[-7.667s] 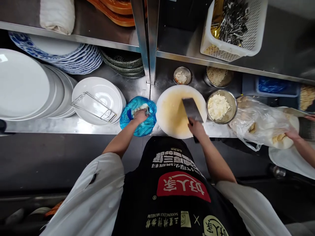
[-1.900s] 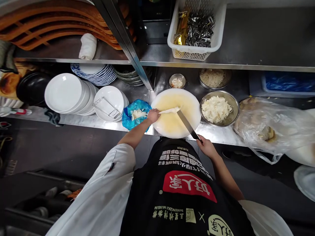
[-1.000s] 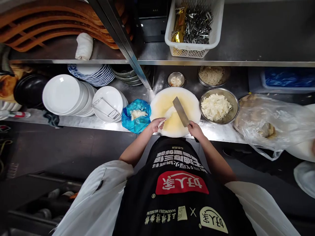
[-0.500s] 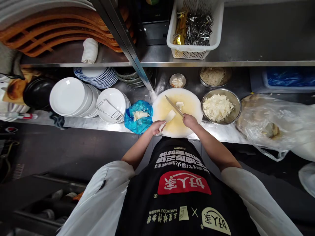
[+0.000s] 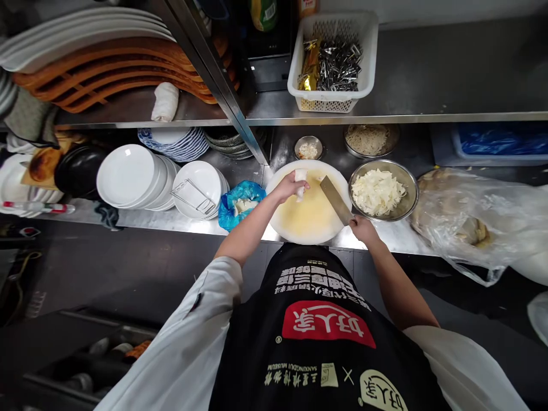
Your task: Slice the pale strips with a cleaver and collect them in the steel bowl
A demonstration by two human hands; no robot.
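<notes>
My left hand [image 5: 290, 187] is over the left part of a round white cutting board [image 5: 280, 225] with a yellowed middle. Its fingers are closed around a pale white food chunk [image 5: 301, 178], whose exact kind I cannot make out. In my right hand [image 5: 363, 229], at the board's right edge, is the handle of a cleaver [image 5: 336, 200]. The blade lies slantwise over the board, pointing up and left, apart from the chunk. Left of the board, a blue plastic bag [image 5: 229, 214] holds more white pieces [image 5: 244, 205]. A steel bowl [image 5: 414, 197] of pale thin slices [image 5: 379, 191] stands on the right.
White plates [image 5: 126, 174] are stacked on the left, with a wire rack [image 5: 192, 194] on one stack. Behind the board stand a small dish [image 5: 308, 148] and a bowl of shreds [image 5: 367, 138]. A clear plastic bag [image 5: 483, 211] lies right. A shelf edge [image 5: 406, 119] crosses above.
My left hand has moved forward over the board and grips a chunk there; the flat white slab it held is gone from the board. The cleaver has shifted right and nearer me.
</notes>
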